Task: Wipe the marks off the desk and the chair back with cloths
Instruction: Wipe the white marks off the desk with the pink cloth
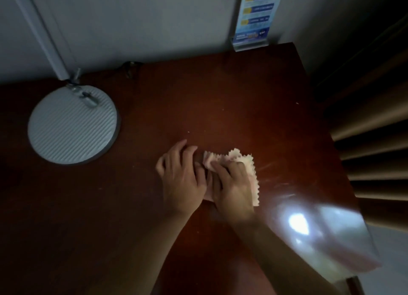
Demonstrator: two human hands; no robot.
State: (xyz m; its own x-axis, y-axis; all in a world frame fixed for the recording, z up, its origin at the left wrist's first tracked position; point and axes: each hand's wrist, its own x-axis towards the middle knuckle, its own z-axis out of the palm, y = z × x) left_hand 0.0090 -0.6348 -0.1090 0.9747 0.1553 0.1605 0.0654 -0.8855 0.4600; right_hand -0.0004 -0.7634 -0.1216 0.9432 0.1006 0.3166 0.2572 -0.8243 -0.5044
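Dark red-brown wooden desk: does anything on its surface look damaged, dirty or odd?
Yes. The dark red-brown wooden desk shows pale smeared streaks just right of the pink zigzag-edged cloth, and small white specks farther back. Nothing looks spilled or broken.

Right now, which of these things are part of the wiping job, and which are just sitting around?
Part of the job:
pink cloth, under the right hand
left hand, beside it
desk, with faint streaks near the cloth

Just there:
lamp base
blue leaflet stand
curtain
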